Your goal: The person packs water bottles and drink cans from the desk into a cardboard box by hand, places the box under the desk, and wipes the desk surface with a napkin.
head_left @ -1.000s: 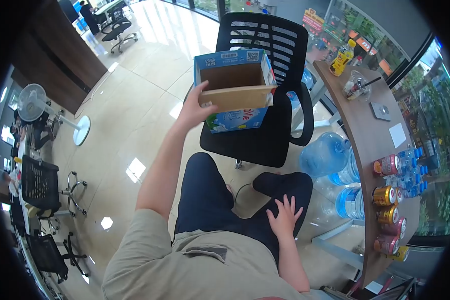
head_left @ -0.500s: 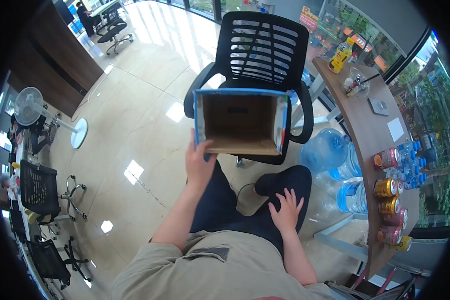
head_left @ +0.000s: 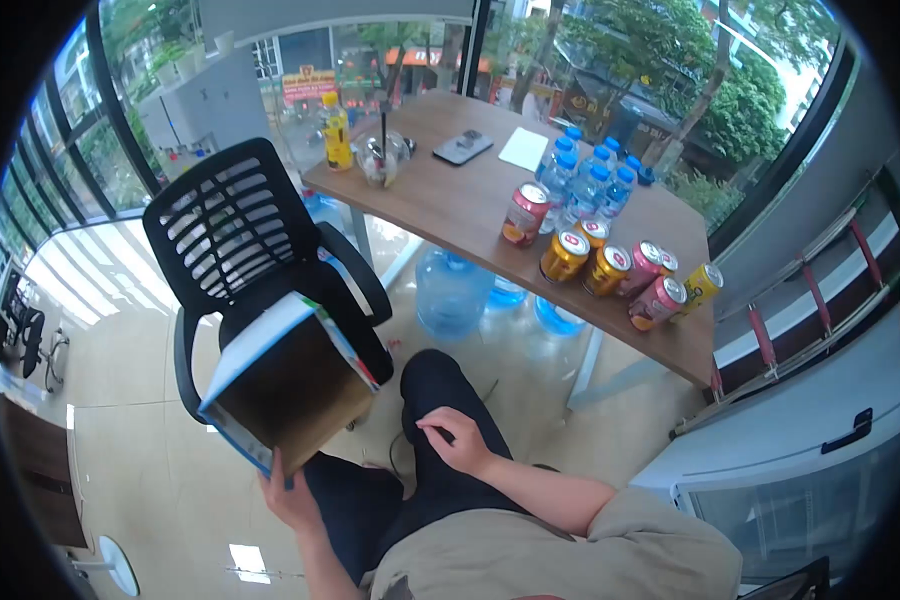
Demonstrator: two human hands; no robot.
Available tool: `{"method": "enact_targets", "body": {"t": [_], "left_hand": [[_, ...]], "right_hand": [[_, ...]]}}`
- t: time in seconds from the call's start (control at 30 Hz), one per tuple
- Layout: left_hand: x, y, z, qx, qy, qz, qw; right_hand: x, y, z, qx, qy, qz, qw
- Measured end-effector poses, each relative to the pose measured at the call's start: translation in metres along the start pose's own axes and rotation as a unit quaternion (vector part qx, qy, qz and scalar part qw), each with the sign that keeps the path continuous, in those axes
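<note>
My left hand grips the near lower edge of a blue and white cardboard box. The box is tipped with its open side toward me, and its brown inside looks empty. It rests at the front of the seat of a black mesh office chair. My right hand is above my right knee with its fingers loosely curled; nothing shows in them.
A wooden table bears several drink cans, several small water bottles, a phone, white paper, a plastic cup and a yellow bottle. Large water jugs stand beneath it.
The view has swung right toward the table. The box has tipped toward me, with my left hand still on its edge. My right hand has lifted from the thigh and its fingers have curled.
</note>
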State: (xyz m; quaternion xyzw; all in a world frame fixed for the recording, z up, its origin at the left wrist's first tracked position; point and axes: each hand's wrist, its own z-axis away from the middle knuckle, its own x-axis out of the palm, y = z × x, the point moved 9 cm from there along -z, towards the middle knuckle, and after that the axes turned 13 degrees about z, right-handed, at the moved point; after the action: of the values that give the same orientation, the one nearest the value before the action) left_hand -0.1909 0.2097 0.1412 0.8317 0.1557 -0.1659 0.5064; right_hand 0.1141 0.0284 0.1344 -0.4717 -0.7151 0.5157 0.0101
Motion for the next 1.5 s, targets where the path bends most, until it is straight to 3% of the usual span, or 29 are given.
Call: {"method": "enact_targets", "body": {"t": [0.2,0.33,0.4,0.47,0.53,0.6,0.77,0.87,0.93,0.97,1.0,1.07,1.13,1.2,1.27,1.33,1.4,1.43,1.5], "left_hand": [[0.025,0.026,0.019,0.022,-0.059,-0.023,0.998],[0.032,0.033,0.043,0.068,-0.102,-0.071,0.99],[0.031,0.038,0.052,0.056,-0.107,-0.056,0.991],[0.031,0.032,0.053,0.057,-0.14,-0.06,0.987],[0.029,0.042,0.051,0.054,-0.171,-0.068,0.982],[0.029,0.057,0.048,-0.023,-0.259,-0.025,0.965],[0.036,0.063,0.044,-0.041,-0.365,-0.023,0.93],[0.041,0.059,0.031,-0.014,-0.352,0.038,0.935],[0.027,0.061,0.005,0.03,-0.229,0.302,0.925],[0.022,0.04,-0.026,0.03,-0.145,0.298,0.943],[-0.017,0.011,-0.069,0.059,-0.058,0.27,0.959],[-0.059,-0.059,-0.127,-0.002,0.087,0.116,0.989],[-0.089,-0.189,-0.183,-0.061,0.134,-0.134,0.98],[-0.083,-0.271,-0.213,-0.178,0.064,-0.105,0.976],[-0.047,-0.261,-0.205,-0.353,-0.029,0.092,0.931],[-0.014,-0.279,-0.204,-0.385,-0.098,0.174,0.901],[0.006,-0.245,-0.202,-0.36,-0.151,0.085,0.917],[0.003,-0.288,-0.233,-0.259,-0.122,-0.034,0.958],[-0.022,-0.271,-0.26,-0.139,0.01,-0.143,0.98]], "right_hand": [[-0.015,0.014,-0.011,0.069,0.057,-0.022,0.996],[0.001,0.027,-0.017,0.107,-0.009,-0.018,0.994],[0.026,0.048,-0.006,0.222,-0.087,-0.084,0.968],[0.029,0.051,-0.009,0.233,-0.059,-0.065,0.969],[0.017,0.043,-0.022,0.217,-0.017,0.004,0.976],[-0.016,0.012,-0.046,0.097,0.081,0.062,0.99],[-0.043,-0.008,-0.099,0.04,0.073,0.068,0.994],[-0.025,0.016,-0.102,0.065,0.05,0.142,0.986],[-0.009,0.043,-0.097,0.108,0.02,0.123,0.986],[-0.007,0.049,-0.095,0.131,0.003,0.113,0.985],[0.008,0.039,-0.09,0.107,-0.005,0.103,0.989],[-0.01,0.037,-0.101,0.093,0.052,0.109,0.988],[-0.008,0.037,-0.091,0.09,-0.005,0.181,0.979],[-0.012,0.038,-0.092,0.12,-0.023,0.2,0.972],[-0.012,0.041,-0.09,0.117,-0.022,0.201,0.972],[-0.028,0.045,-0.096,0.158,-0.031,0.194,0.968],[-0.051,0.048,-0.104,0.173,-0.032,0.163,0.971],[-0.064,0.05,-0.106,0.184,-0.032,0.165,0.969],[-0.091,0.048,-0.11,0.181,-0.001,0.151,0.972]]}}
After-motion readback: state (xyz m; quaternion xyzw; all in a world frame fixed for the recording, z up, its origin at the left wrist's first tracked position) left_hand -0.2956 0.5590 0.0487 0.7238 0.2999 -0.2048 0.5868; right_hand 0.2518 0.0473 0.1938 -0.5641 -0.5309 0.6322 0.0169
